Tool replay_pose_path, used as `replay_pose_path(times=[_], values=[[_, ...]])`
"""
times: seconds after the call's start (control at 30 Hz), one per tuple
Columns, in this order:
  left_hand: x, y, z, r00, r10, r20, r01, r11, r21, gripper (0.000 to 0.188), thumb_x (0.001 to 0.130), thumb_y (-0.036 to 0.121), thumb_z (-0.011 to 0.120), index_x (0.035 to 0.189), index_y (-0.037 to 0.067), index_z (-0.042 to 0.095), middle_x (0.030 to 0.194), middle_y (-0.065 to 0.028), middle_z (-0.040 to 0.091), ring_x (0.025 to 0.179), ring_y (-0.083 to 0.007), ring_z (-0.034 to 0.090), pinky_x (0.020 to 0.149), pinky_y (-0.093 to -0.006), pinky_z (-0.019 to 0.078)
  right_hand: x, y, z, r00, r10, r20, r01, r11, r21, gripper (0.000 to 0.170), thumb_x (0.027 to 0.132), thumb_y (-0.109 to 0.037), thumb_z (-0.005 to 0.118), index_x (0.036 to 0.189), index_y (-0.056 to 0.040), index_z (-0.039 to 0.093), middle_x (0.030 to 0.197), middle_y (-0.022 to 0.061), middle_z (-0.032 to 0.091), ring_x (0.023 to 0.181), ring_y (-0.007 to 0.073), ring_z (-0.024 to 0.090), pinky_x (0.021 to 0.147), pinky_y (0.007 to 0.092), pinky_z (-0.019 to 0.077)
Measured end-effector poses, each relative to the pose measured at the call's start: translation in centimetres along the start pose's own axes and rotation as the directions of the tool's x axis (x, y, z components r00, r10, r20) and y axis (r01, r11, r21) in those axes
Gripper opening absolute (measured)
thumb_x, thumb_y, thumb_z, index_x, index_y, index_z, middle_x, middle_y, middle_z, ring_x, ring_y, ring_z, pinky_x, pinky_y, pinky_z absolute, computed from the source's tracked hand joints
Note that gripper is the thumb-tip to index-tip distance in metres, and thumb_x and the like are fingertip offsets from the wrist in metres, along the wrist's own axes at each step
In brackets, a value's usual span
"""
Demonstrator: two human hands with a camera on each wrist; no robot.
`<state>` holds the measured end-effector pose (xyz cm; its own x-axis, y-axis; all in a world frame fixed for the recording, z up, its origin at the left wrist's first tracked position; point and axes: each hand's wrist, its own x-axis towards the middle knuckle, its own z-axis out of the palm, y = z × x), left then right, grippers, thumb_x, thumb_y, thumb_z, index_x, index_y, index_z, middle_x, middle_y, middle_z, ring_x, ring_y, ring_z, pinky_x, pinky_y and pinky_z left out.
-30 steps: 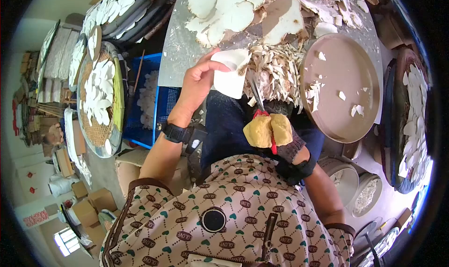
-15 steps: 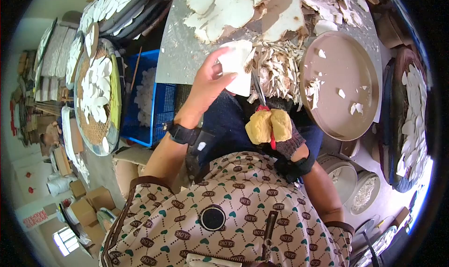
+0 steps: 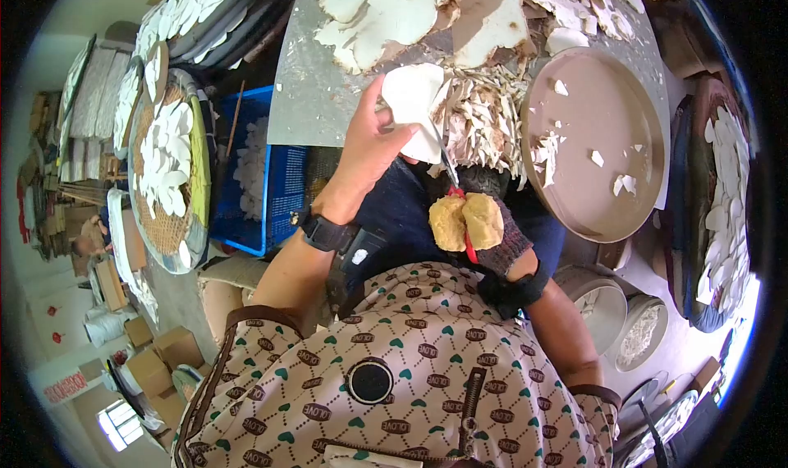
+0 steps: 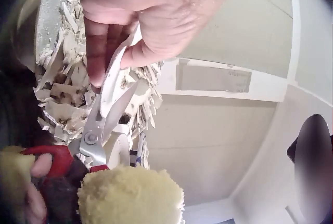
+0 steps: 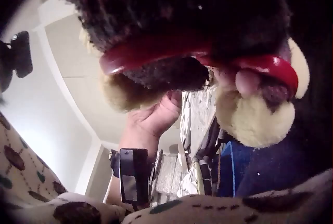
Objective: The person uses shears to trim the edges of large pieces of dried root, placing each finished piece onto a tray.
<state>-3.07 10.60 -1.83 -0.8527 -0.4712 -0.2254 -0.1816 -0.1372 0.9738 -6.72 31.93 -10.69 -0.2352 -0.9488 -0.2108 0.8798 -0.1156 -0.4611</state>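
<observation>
"What lies nearest, on the wearer's side of the scissors (image 3: 451, 169)?"

"A patterned garment (image 3: 328, 365). Next comes the right hand (image 3: 507, 242), in a dark knitted glove, at the red handles of the scissors. Its fingers are curled round them, some bare tips showing beside the yellow foam padding (image 3: 483, 223)."

"And the other hand?"

"The left hand (image 3: 367, 150) is just ahead and to the left of the scissors. Its fingers pinch a thin white slice (image 3: 413, 95), thumb on one face and fingertips on the other."

"Where exactly is that slice?"

"At the blade end of the scissors. From the left wrist, the blades stand apart and the slice's lower edge sits between them."

"What's around that?"

"A heap of trimmings (image 3: 488, 127) just beyond the blades. Right of the scissors, a round tray (image 3: 611, 107) with a few white scraps in it."

"Farther off?"

"Large pale slices (image 3: 382, 21) lie on the tabletop (image 3: 297, 99), well beyond the scissors. To the left of the scissors, below the tabletop, is a blue crate (image 3: 283, 189) with white pieces inside. Farther left of the scissors, a woven tray (image 3: 156, 210) carries overlapping white discs (image 3: 167, 156)."
</observation>
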Motion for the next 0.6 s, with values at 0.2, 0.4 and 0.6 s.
replay_pose_path(times=[0.2,0.4,0.6], values=[[0.1,-0.1,0.1,0.999,-0.032,0.007,0.032,0.998,-0.063,0.081,0.079,-0.003,0.058,0.14,0.002,0.005,0.102,-0.0183,0.06,0.073,-0.0182,0.063,0.05,-0.0257,0.0521,-0.7,-0.4,0.5,0.999,-0.024,0.043,0.021,0.998,0.065,0.023,0.089,-0.009,0.052,0.109,0.0005,0.052,0.108,0.0113,0.057,0.099,0.0203,0.057,0.09,0.033,0.0464],[-0.2,-0.4,-0.2,0.999,-0.021,-0.035,0.02,0.999,-0.03,0.065,0.082,0.001,0.057,0.137,0.004,0.021,0.101,-0.0148,0.061,0.079,-0.016,0.062,0.059,-0.0256,0.0507,-0.6,-0.4,0.0,0.981,-0.139,0.135,0.126,0.987,0.096,0.027,0.089,-0.011,0.053,0.114,-0.0013,0.049,0.111,0.0105,0.056,0.103,0.019,0.055,0.093,0.032,0.0436],[-1.6,-0.1,-1.1,0.998,0.01,0.057,-0.015,0.996,0.082,0.05,0.085,0.0,0.055,0.129,0.004,0.032,0.1,-0.0117,0.062,0.088,-0.0118,0.058,0.077,-0.023,0.0446,0.9,1.9,-4.1,0.984,-0.175,-0.021,0.174,0.944,0.28,0.03,0.091,-0.019,0.05,0.115,-0.0017,0.048,0.109,0.0112,0.056,0.099,0.0221,0.056,0.087,0.0351,0.0463]])
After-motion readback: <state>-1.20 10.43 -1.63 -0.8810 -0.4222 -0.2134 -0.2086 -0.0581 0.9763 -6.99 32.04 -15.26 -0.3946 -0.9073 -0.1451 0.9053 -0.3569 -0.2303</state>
